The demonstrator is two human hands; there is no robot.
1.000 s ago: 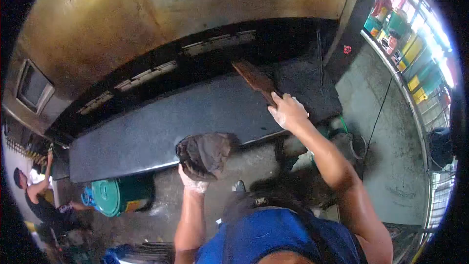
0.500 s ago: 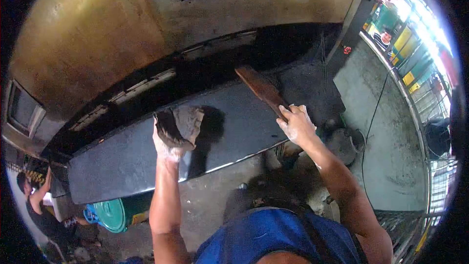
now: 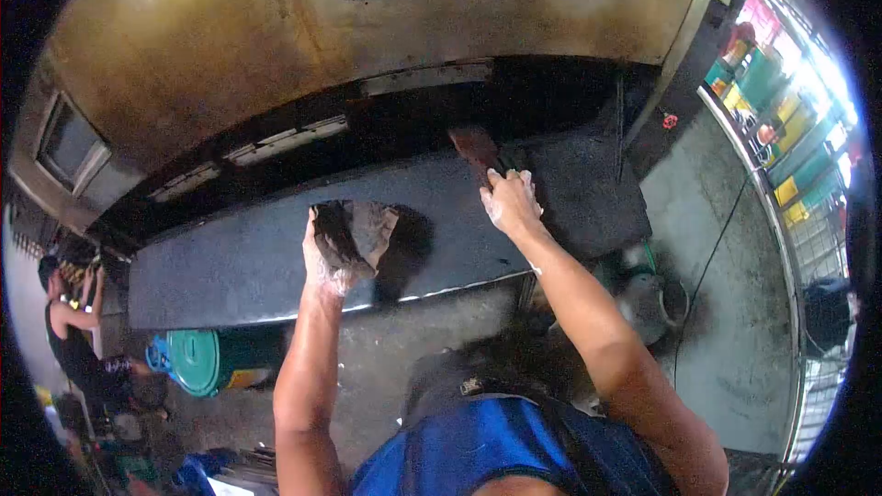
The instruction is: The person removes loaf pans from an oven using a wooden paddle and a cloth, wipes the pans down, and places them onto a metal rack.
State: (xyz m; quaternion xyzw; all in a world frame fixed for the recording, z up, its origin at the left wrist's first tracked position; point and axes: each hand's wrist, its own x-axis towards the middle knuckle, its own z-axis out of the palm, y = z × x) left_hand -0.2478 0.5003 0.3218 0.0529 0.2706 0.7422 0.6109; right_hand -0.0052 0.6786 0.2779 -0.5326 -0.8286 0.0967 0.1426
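My left hand (image 3: 326,266), dusted with white powder, is closed round a dark, stiff folded piece of cloth-like material (image 3: 366,231). It is held above the dark metal ledge (image 3: 230,276) and casts a shadow to its right. My right hand (image 3: 514,202), also whitened, grips the narrow handle of a brown wooden paddle-shaped tool (image 3: 475,147). Its broad end points away from me, over the ledge's back edge and toward a long dark opening (image 3: 551,96). Whether its underside carries bristles is hidden.
A brownish metal wall (image 3: 211,64) with slotted vents rises behind the ledge. Below on the left lies a green lidded bin (image 3: 195,363), near another person (image 3: 73,321). A grey bucket (image 3: 675,301) and a thin cable (image 3: 721,239) are at right.
My right hand has moved left and away from me, carrying the wooden tool's broad end closer to the dark opening. The left hand still holds the folded piece; the camera view has shifted slightly.
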